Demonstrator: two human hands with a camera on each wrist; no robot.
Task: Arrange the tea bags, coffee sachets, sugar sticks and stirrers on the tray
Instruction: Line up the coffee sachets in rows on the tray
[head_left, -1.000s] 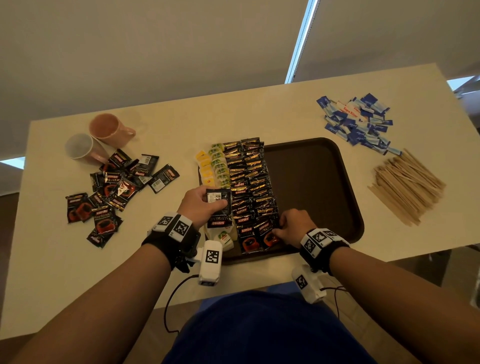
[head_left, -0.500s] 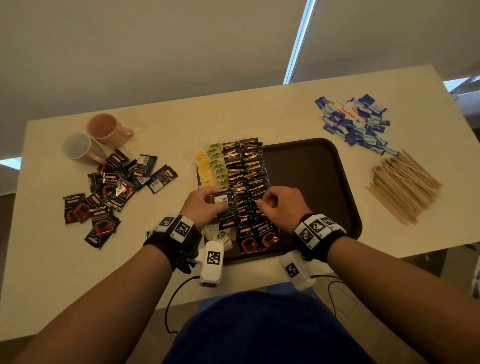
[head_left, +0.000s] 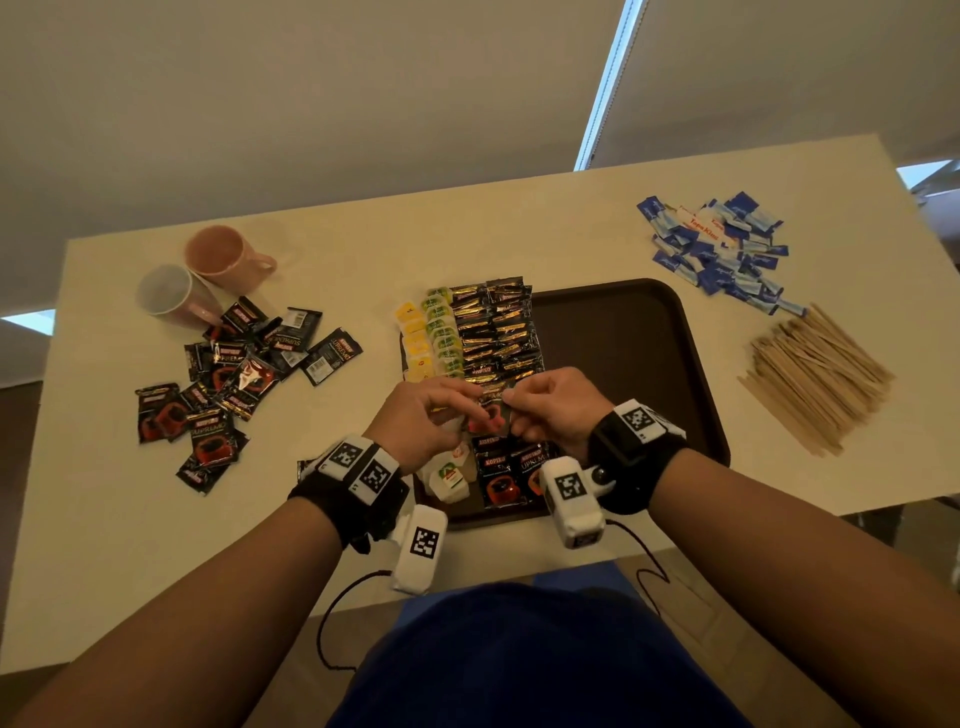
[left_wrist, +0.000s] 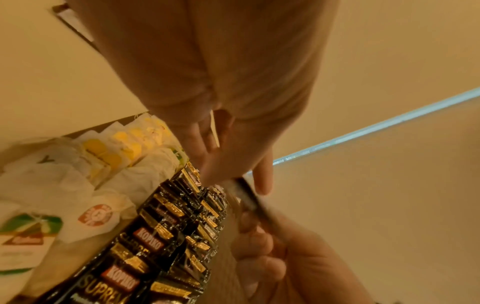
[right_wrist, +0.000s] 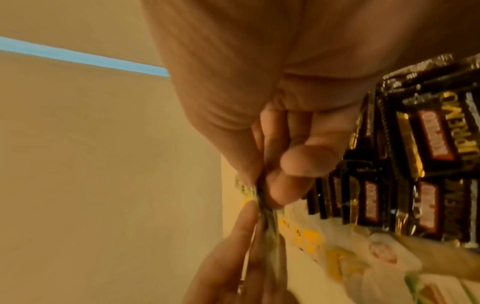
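Your left hand (head_left: 423, 415) and right hand (head_left: 550, 410) pinch one coffee sachet (head_left: 491, 413) over tray (head_left: 623, 332). Tea, some coffee placed; sugar sticks (head_left: 719, 249), stirrers (head_left: 815, 374), loose sachets (head_left: 228, 384) remain on bench (head_left: 363, 234).

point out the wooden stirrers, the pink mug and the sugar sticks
wooden stirrers (head_left: 815, 376), head view, middle of the pile
pink mug (head_left: 221, 257), head view, inside of the cup
sugar sticks (head_left: 719, 249), head view, centre of the heap

Tray (head_left: 639, 364) mid-table; loose sachets (head_left: 228, 384) and mugs (head_left: 208, 278) left, sugar sticks (head_left: 719, 254) and stirrers (head_left: 815, 374) right.
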